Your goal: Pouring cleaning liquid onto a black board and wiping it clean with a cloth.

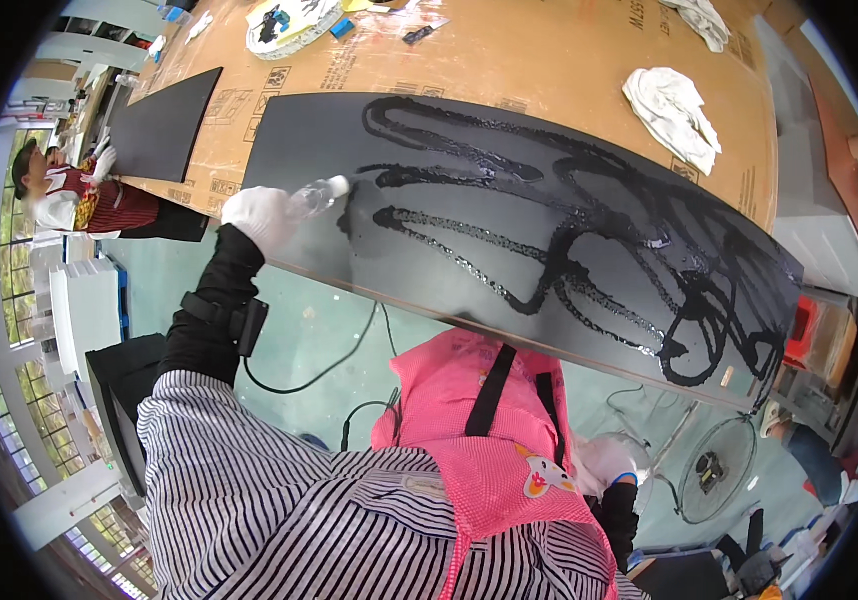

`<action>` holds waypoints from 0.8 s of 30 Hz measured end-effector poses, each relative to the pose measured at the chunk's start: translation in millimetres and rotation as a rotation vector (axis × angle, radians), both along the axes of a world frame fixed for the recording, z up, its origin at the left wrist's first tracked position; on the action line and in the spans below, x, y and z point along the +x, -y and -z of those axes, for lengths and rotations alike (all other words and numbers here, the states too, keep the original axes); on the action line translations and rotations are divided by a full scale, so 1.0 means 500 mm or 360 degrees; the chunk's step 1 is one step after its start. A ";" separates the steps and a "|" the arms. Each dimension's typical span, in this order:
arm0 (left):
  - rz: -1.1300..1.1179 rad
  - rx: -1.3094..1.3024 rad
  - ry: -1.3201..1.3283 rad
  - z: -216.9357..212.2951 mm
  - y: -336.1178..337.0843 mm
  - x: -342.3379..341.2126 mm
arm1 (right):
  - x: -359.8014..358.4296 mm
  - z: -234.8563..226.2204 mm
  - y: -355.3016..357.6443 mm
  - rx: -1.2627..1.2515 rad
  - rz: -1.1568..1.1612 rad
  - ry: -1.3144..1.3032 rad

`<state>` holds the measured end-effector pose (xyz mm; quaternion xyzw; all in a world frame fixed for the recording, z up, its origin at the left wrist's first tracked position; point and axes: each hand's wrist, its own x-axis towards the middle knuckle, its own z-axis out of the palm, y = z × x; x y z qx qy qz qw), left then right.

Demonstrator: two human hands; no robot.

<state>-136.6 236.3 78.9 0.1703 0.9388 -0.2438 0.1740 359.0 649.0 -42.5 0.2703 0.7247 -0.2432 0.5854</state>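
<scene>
The left hand (261,218), white-gloved, has its fingers wrapped around a clear bottle (319,197), whose tip points right, above the left part of a long dark panel (299,150). Wet black trails (569,270) loop across its middle and right. The panel lies along the near edge of the surface (539,50); a broad strip of brown covering separates its far edge from a round container (294,28), and a white cloth (671,115) lies just beyond it, far right. The right hand (604,460) hangs low and near, beside a pink apron (449,400); I cannot tell how its fingers stand.
</scene>
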 end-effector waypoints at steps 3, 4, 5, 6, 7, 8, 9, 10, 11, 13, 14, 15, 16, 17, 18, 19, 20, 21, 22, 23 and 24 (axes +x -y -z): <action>0.0051 0.0043 0.0043 0.003 -0.018 0.039 | 0.033 0.010 0.008 0.0004 0.0033 -0.0012; 0.0141 0.0162 0.0075 0.006 -0.039 0.064 | 0.045 0.019 0.010 -0.0006 0.0013 -0.0019; 0.0353 0.0385 0.0051 0.008 -0.081 0.092 | 0.059 0.022 0.011 0.0004 0.0042 -0.0014; 0.0532 0.0613 -0.0085 0.014 -0.115 0.133 | 0.061 0.033 0.009 0.0005 0.0027 -0.0029; 0.0448 0.0625 0.0064 0.015 -0.157 0.160 | 0.063 0.042 0.004 0.0008 0.0013 -0.0044; 0.0475 0.0698 0.0121 0.009 -0.195 0.188 | 0.059 0.042 -0.001 0.0004 0.0002 -0.0045; 0.0549 0.0764 0.0132 0.028 -0.222 0.204 | 0.059 0.038 -0.004 0.0012 0.0043 -0.0091; 0.0573 0.0815 0.0126 0.044 -0.241 0.222 | 0.058 0.034 -0.009 0.0019 0.0068 -0.0137; 0.0599 0.0866 0.0119 0.057 -0.252 0.238 | 0.062 0.033 -0.015 0.0026 0.0071 -0.0136; 0.0631 0.0889 0.0134 0.065 -0.264 0.264 | 0.083 0.031 -0.028 0.0036 0.0115 -0.0122; 0.0625 0.0871 0.0122 0.058 -0.261 0.274 | 0.093 0.028 -0.031 0.0051 0.0143 -0.0115; 0.0626 0.0871 0.0117 0.052 -0.258 0.281 | 0.104 0.016 -0.029 0.0060 0.0247 -0.0130; 0.0613 0.0821 0.0141 0.047 -0.254 0.283 | 0.115 0.006 -0.027 0.0071 0.0353 -0.0146; 0.0500 0.0745 0.0191 0.039 -0.232 0.290 | 0.109 0.011 -0.030 0.0073 0.0338 -0.0145; 0.0517 0.0693 0.0174 0.046 -0.226 0.286 | 0.112 0.016 -0.026 0.0036 0.0337 -0.0098; 0.0534 0.0643 0.0156 0.056 -0.231 0.285 | 0.122 0.020 -0.025 -0.0001 0.0337 -0.0051; 0.0546 0.0656 0.0162 0.059 -0.250 0.291 | 0.128 0.021 -0.024 -0.0020 0.0297 -0.0074; 0.0629 0.0792 0.0178 0.062 -0.280 0.300 | 0.136 0.021 -0.025 -0.0007 0.0308 -0.0069; 0.0708 0.0924 0.0191 0.064 -0.310 0.311 | 0.131 0.018 -0.024 -0.0013 0.0315 -0.0071; 0.0741 0.1022 0.0217 0.066 -0.348 0.328 | 0.130 0.015 -0.024 -0.0019 0.0320 -0.0072; 0.0812 0.1073 0.0225 0.077 -0.383 0.344 | 0.138 0.021 -0.025 -0.0012 0.0285 -0.0108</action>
